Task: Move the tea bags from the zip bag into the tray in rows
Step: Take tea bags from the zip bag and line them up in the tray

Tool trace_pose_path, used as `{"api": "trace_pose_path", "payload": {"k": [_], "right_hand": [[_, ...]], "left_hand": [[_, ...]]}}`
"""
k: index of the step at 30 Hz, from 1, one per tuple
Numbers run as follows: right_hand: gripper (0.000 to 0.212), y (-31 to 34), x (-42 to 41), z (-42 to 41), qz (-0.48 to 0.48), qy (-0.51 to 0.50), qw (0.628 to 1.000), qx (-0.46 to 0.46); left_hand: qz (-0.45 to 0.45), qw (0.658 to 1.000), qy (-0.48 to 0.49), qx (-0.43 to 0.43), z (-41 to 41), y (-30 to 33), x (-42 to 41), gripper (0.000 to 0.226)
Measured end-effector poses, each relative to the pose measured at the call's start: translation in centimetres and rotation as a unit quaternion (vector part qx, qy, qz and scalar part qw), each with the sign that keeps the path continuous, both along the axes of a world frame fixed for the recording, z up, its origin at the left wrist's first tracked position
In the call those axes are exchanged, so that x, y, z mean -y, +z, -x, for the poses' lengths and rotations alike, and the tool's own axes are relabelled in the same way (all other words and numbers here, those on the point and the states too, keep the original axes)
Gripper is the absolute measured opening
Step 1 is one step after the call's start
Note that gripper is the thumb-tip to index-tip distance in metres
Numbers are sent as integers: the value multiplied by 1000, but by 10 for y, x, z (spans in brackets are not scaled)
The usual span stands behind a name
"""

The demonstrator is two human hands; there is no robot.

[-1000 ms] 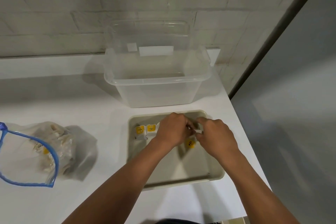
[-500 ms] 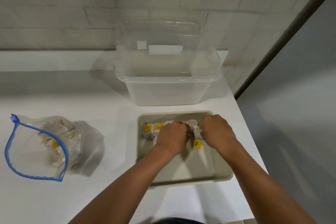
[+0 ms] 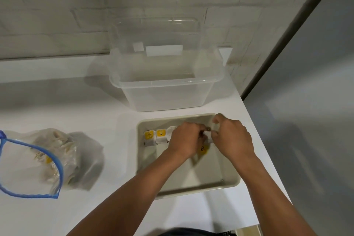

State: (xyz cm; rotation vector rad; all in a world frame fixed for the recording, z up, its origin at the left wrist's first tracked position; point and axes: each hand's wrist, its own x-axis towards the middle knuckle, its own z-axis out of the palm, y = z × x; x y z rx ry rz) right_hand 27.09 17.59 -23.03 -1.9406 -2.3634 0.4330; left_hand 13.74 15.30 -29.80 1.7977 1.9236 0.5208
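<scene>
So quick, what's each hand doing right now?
Left hand: fingers curled on a tea bag in the tray.
Right hand: pinching the same tea bag.

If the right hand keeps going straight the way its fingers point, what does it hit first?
Its fingers point left along the row, so the right hand would probably meet the left hand first, the tea bag held between them; depth is unclear.

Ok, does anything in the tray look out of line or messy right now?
One thing: a yellow tag lies loose on the tray floor below the hands, apart from the tea bags lined up along the far wall. The left hand and right hand are working there; nothing looks spilled or damaged.
</scene>
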Motion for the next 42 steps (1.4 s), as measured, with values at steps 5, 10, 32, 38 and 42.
{"api": "trace_pose_path", "payload": {"k": [5, 10, 32, 38, 42], "right_hand": [[28, -9, 5, -10, -22, -69, 996, -49], [25, -13, 0, -14, 1, -71, 995, -68], [26, -23, -3, -18, -4, -61, 996, -69], [25, -24, -4, -19, -2, -61, 995, -73], [25, -24, -4, -20, -3, -60, 996, -73]], "left_hand": [[1, 1000, 20, 9, -9, -3, -11, 21], [-41, 994, 27, -99, -13, -9, -17, 18], [-2, 964, 40, -264, -19, -16, -28, 29], [45, 956, 36, -289, -22, -12, -29, 29], [-7, 955, 19, -295, -17, -3, -24, 49]]}}
